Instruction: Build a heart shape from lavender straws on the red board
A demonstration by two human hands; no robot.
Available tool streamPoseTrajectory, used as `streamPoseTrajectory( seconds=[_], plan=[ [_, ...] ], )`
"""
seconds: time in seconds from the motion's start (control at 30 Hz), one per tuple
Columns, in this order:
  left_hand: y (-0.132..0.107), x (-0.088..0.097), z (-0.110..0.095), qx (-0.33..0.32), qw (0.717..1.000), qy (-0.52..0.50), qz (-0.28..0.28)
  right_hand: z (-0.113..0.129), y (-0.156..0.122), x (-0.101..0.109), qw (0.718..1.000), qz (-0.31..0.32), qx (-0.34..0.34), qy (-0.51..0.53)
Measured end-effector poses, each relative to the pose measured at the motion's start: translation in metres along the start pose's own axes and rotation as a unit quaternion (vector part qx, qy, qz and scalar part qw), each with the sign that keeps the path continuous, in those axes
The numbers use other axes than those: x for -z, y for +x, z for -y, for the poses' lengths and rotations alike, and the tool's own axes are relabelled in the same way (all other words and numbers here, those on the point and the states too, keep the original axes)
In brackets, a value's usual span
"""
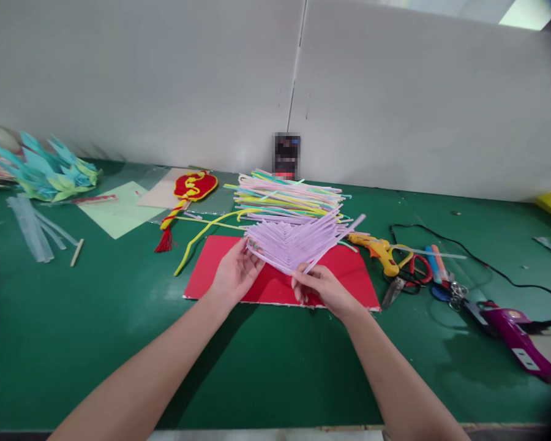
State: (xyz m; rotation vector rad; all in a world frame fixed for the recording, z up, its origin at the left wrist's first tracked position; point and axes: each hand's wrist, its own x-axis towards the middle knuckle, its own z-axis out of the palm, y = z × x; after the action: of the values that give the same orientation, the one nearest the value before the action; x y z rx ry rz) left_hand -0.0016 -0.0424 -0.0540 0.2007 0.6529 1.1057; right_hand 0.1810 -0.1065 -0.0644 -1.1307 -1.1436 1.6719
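Note:
Both hands hold a fan-shaped piece [287, 242] of lilac pipe cleaners, laid side by side in a V pattern, above a red board [344, 278]. My left hand [236, 269] grips its left edge, thumb and fingers closed on it. At the lower right edge, my right hand [321, 288] pinches it near a lilac pipe cleaner [356, 225] that sticks out to the upper right. Just behind lies a pile of pipe cleaners [289, 196] in pink, yellow, lilac and mint.
A yellow glue gun [381, 251], scissors [420, 269] and a purple corded tool [517, 337] lie to the right. Leftward are a red fan-shaped ornament [195, 185] with a tassel, green paper [119, 211], clear glue sticks [30, 229] and a teal folded-paper piece [57, 168]. A wall stands behind.

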Motion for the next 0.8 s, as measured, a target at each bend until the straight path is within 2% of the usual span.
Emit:
streamPoseTrajectory(
  seconds=[0.17, 0.27, 0.33, 0.43, 0.53, 0.67, 0.8],
  plan=[
    [0.009, 0.007, 0.001, -0.017, 1.0, 0.018, -0.003, 0.0, 0.004, 0.001, 0.993, -0.105, 0.017, 0.043],
    [0.011, 0.013, 0.01, -0.035, 0.996, 0.074, 0.033, 0.0, 0.007, 0.003, 0.986, -0.147, 0.031, 0.066],
    [0.009, 0.015, 0.016, -0.048, 0.987, 0.136, 0.071, 0.0, 0.007, 0.003, 0.984, -0.164, 0.037, 0.061],
    [0.004, 0.014, 0.021, -0.082, 0.967, 0.216, 0.105, -0.001, 0.008, 0.002, 0.987, -0.154, 0.029, 0.037],
    [0.001, 0.012, 0.018, -0.119, 0.952, 0.263, 0.102, -0.001, 0.008, 0.004, 0.985, -0.162, 0.041, 0.039],
    [0.005, 0.014, 0.011, -0.132, 0.944, 0.289, 0.091, 0.001, 0.009, 0.013, 0.964, -0.236, 0.082, 0.091],
    [0.007, 0.015, 0.01, -0.127, 0.943, 0.297, 0.073, 0.003, 0.008, 0.023, 0.949, -0.284, 0.092, 0.099]
  ],
)
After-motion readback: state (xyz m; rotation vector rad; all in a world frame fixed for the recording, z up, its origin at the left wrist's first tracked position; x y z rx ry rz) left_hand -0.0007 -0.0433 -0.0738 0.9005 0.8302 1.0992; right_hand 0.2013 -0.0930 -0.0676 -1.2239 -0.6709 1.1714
